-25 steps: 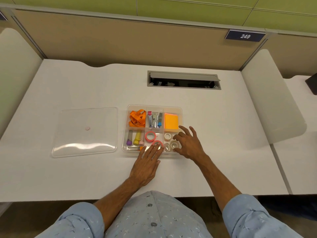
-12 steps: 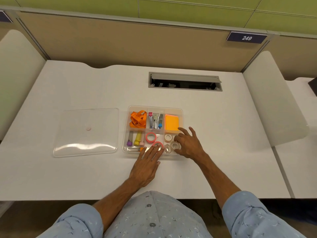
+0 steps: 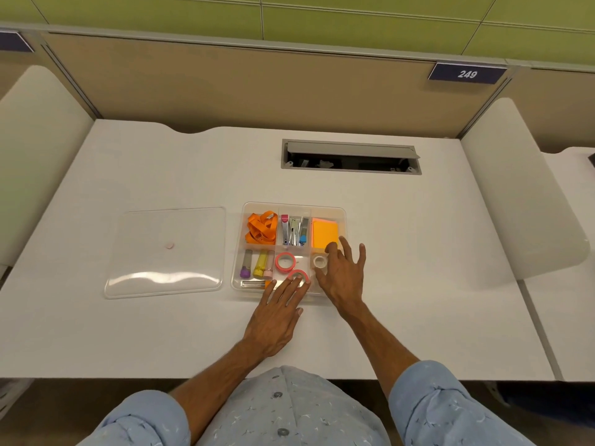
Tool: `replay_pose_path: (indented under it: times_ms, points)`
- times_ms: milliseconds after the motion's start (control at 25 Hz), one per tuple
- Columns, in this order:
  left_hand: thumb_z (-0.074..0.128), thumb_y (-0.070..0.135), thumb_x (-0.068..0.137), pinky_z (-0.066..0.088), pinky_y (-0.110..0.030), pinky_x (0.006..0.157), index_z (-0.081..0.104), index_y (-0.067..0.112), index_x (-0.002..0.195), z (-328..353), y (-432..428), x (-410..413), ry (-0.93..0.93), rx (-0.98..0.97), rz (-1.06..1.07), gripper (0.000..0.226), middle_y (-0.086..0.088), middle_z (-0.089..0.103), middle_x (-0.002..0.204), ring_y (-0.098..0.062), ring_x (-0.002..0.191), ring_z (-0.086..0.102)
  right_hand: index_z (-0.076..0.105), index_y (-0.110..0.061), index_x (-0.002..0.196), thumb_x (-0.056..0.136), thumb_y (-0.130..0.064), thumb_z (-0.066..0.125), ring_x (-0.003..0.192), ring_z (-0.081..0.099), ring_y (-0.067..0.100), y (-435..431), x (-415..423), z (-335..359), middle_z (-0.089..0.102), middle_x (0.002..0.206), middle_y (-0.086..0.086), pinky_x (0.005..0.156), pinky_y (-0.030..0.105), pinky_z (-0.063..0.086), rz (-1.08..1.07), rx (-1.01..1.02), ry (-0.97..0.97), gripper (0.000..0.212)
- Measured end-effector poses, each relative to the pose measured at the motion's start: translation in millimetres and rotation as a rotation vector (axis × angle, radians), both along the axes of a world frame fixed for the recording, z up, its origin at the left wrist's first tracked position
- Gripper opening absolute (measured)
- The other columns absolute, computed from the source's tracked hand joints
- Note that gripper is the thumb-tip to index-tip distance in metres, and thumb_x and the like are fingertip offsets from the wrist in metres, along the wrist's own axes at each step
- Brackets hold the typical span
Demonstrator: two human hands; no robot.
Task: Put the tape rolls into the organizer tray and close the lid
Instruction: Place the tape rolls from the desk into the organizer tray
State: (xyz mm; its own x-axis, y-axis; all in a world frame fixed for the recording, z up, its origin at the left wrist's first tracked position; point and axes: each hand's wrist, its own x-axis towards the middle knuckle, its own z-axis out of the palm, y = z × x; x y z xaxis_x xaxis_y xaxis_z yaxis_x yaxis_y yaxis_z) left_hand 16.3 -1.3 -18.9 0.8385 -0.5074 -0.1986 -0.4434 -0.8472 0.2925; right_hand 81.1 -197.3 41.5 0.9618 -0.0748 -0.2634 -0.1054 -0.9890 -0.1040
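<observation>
Right hand point(image 3: 343, 278) has shifted left over the last second and now covers the front-right compartment of the organizer tray point(image 3: 341, 210); the small clear rolls visible there a second ago are hidden under the palm, only one white tape roll point(image 3: 319, 261) shows just ahead of the thumb. Its fingers are spread and loosely curved, reaching over the edge of the orange sticky notes point(image 3: 324, 233), not pinching anything I can make out. Left hand point(image 3: 278, 312) hasn't moved: flat on the surface point(image 3: 418, 252) at the tray's front edge, fingers together and extended, fingertips lying on the nearer pink tape roll point(image 3: 297, 276). The second pink tape roll point(image 3: 285, 262) sits just behind it in the tray's middle front compartment. No rolls visible outside the tray, so loading looks finished; the right hand reads as settling or pressing rolls down flat. The lid point(image 3: 167, 252) lies flat to the left of the tray, just beside it, untouched. Remaining step in my view: both hands clear the tray, grab the lid, seat it. Risk: a roll standing on edge would block the lid; can't tell under the palm.
</observation>
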Motion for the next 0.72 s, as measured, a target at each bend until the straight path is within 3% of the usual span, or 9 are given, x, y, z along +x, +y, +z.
replay_pose_path:
  times_ms: [440, 600, 720]
  points:
    - [0.029, 0.043, 0.117, 0.006, -0.051, 0.139, 0.007, 0.025, 0.171, 1.5, 1.0, 1.0, 0.010, 0.008, -0.012, 0.061, 0.001, 0.003, 0.181, -0.021, 0.169, 0.001, 0.024, -0.027, 0.165, 0.107, -0.064, 0.032, 0.168, 0.005, 0.017, 0.8, -1.1, -4.9, 0.023, 0.176, -0.008, 0.135, 0.058, -0.001, -0.032, 0.060, 0.015, 0.070]
    - [0.031, 0.042, 0.117, 0.008, -0.053, 0.139, 0.009, 0.024, 0.171, 2.4, 1.3, 2.4, 0.014, -0.007, -0.013, 0.061, 0.000, 0.006, 0.180, -0.022, 0.169, 0.005, 0.028, -0.025, 0.164, 0.108, -0.060, 0.036, 0.167, 0.012, 0.017, 0.5, -1.0, -2.9, 0.037, 0.171, -0.007, 0.136, 0.057, 0.000, -0.038, 0.089, -0.007, 0.066]
    - [0.030, 0.041, 0.117, 0.010, -0.053, 0.138, 0.010, 0.024, 0.171, 2.1, 2.7, 1.9, 0.000, -0.008, -0.017, 0.060, -0.001, 0.008, 0.181, -0.022, 0.169, 0.007, 0.044, -0.022, 0.156, 0.109, -0.047, 0.045, 0.164, 0.023, 0.016, -6.8, -3.6, -4.0, 0.058, 0.156, -0.004, 0.137, 0.052, 0.004, -0.076, 0.169, -0.108, 0.053]
